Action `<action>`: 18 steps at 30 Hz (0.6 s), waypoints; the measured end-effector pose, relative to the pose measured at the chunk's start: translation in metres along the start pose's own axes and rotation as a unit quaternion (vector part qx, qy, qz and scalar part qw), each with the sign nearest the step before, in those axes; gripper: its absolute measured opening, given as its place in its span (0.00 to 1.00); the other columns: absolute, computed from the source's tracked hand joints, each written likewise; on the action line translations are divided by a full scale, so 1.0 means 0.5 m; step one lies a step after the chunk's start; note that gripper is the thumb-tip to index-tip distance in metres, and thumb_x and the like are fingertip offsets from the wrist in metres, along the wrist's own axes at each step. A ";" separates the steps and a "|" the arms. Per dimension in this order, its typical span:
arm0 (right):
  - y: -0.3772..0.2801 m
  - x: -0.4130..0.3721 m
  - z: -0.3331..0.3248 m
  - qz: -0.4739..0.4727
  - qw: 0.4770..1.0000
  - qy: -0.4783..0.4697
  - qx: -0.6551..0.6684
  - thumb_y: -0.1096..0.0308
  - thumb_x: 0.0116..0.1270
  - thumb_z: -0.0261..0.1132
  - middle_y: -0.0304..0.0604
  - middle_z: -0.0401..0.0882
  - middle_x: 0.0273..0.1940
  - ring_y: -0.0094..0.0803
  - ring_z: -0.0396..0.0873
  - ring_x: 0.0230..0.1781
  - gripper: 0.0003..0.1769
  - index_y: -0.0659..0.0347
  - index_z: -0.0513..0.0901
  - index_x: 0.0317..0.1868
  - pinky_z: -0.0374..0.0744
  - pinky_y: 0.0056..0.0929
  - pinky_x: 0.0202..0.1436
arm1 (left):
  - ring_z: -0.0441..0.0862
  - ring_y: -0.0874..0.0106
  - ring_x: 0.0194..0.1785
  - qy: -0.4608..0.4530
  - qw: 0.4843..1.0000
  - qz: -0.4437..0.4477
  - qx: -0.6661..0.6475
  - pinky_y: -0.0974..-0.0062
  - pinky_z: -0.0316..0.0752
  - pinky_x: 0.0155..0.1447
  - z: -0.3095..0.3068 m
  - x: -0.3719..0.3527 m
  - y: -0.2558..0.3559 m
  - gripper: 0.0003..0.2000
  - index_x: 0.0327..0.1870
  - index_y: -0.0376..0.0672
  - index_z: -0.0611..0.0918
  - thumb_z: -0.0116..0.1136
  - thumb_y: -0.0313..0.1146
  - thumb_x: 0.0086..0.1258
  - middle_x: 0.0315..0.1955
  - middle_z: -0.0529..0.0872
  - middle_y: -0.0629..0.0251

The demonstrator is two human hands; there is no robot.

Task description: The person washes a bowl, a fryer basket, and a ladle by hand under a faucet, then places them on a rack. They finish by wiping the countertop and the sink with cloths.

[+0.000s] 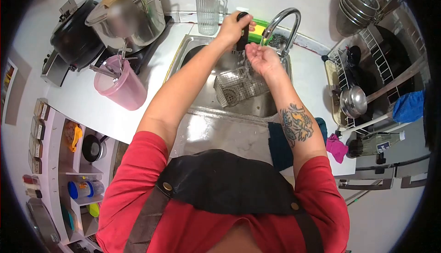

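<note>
My left hand [232,31] is closed around a dark object with a black handle [243,37], held upright over the back of the sink; its exact kind I cannot make out. Palm up, my right hand [264,61] is under the spout of the curved metal faucet [294,25], fingers loosely curled and holding nothing visible. Below both hands, a wire basket [236,85] lies in the steel sink [206,106]. Behind the hands is a green and yellow item [260,27], partly hidden by the left hand and faucet.
A ribbed clear pitcher [208,11] stands behind the sink. On the left are a pink utensil container [120,85], a large steel pot [147,14] and a black cooker [78,34]. A wire dish rack [367,73] stands right, near a dark cloth [278,149].
</note>
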State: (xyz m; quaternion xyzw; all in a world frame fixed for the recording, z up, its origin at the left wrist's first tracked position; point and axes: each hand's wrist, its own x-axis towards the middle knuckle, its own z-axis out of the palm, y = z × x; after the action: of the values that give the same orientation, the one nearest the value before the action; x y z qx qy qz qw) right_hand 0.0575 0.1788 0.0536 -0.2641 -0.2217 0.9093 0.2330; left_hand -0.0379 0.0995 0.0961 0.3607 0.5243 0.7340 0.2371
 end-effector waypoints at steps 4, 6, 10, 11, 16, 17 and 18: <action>-0.010 -0.016 0.085 0.081 0.985 -0.152 0.014 0.75 0.64 0.41 0.52 0.72 0.30 0.40 0.76 0.29 0.10 0.74 0.67 0.36 0.80 0.32 0.34 | 0.76 0.75 0.36 -0.009 1.000 0.020 0.001 0.79 0.72 0.40 -0.043 0.020 0.017 0.10 0.41 0.39 0.75 0.46 0.34 0.66 0.34 0.79 0.62; -0.034 -0.024 0.160 0.071 0.983 -0.171 -0.018 0.75 0.64 0.41 0.52 0.72 0.30 0.41 0.76 0.27 0.10 0.75 0.66 0.37 0.80 0.32 0.34 | 0.76 0.76 0.37 -0.023 0.999 0.028 -0.005 0.79 0.71 0.42 -0.062 0.016 0.018 0.10 0.42 0.39 0.75 0.47 0.32 0.65 0.34 0.79 0.64; -0.079 -0.032 0.279 -0.112 0.915 -0.105 -0.374 0.75 0.62 0.45 0.52 0.74 0.32 0.38 0.77 0.32 0.12 0.77 0.69 0.39 0.80 0.29 0.37 | 0.75 0.76 0.38 -0.052 0.995 0.037 0.074 0.78 0.70 0.43 -0.068 0.022 0.001 0.09 0.43 0.38 0.75 0.48 0.27 0.62 0.35 0.80 0.64; -0.087 -0.031 0.293 -0.189 0.797 -0.117 -0.562 0.74 0.61 0.46 0.52 0.74 0.32 0.37 0.77 0.32 0.12 0.76 0.71 0.38 0.80 0.28 0.37 | 0.76 0.76 0.38 -0.050 0.996 0.023 0.065 0.79 0.70 0.43 -0.062 0.019 0.010 0.09 0.42 0.37 0.76 0.48 0.23 0.61 0.35 0.80 0.64; -0.080 -0.058 0.331 -0.182 0.749 -0.057 -0.635 0.74 0.60 0.48 0.50 0.76 0.31 0.32 0.77 0.30 0.11 0.73 0.74 0.35 0.79 0.25 0.35 | 0.77 0.76 0.37 0.035 0.993 0.113 0.010 0.80 0.71 0.41 -0.035 0.029 0.020 0.07 0.36 0.33 0.75 0.47 0.17 0.58 0.31 0.81 0.60; -0.078 -0.070 0.319 -0.210 0.762 -0.080 -0.608 0.74 0.60 0.48 0.49 0.76 0.30 0.31 0.77 0.29 0.11 0.73 0.74 0.35 0.78 0.24 0.35 | 0.77 0.76 0.36 0.033 0.990 0.136 0.027 0.79 0.71 0.41 -0.036 0.029 0.013 0.07 0.37 0.34 0.75 0.48 0.19 0.58 0.30 0.81 0.61; -0.071 -0.086 0.308 -0.237 0.773 -0.103 -0.579 0.74 0.60 0.47 0.48 0.76 0.29 0.30 0.77 0.28 0.11 0.73 0.74 0.35 0.78 0.24 0.35 | 0.77 0.76 0.36 0.030 0.986 0.158 0.045 0.79 0.71 0.40 -0.039 0.032 -0.005 0.06 0.37 0.35 0.75 0.49 0.20 0.58 0.29 0.81 0.61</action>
State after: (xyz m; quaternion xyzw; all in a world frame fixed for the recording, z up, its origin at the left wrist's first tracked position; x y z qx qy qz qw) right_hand 0.0110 0.1407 0.2059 -0.1929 -0.7844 0.5467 0.2205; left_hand -0.0632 0.1001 0.0944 0.4272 0.4997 0.7486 0.0861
